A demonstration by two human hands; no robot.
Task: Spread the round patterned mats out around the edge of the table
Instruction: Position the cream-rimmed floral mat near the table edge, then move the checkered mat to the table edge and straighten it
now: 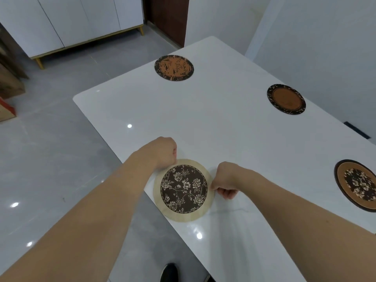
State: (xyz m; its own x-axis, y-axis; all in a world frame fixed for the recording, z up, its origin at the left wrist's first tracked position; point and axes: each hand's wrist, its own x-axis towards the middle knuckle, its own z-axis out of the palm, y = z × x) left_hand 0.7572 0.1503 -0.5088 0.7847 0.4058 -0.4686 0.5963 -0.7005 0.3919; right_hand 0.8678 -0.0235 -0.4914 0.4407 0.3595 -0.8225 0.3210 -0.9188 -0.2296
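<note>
A round mat with a cream rim and a dark floral centre (184,190) lies at the near left edge of the white table (213,129), slightly overhanging it. My left hand (162,150) pinches its upper left rim. My right hand (225,183) pinches its right rim. Three other round mats lie around the table: an orange one with a dark rim (174,67) at the far left edge, a dark-rimmed one with a plain orange centre (286,99) at the far right edge, and a brown-rimmed one with a floral centre (358,185) at the near right edge.
Grey glossy floor (50,159) lies left of the table. A white cabinet on gold legs (67,23) stands at the back left, a dark door (168,17) behind the table. Cardboard boxes (8,86) sit at the far left. A dark shoe (168,272) shows below the table edge.
</note>
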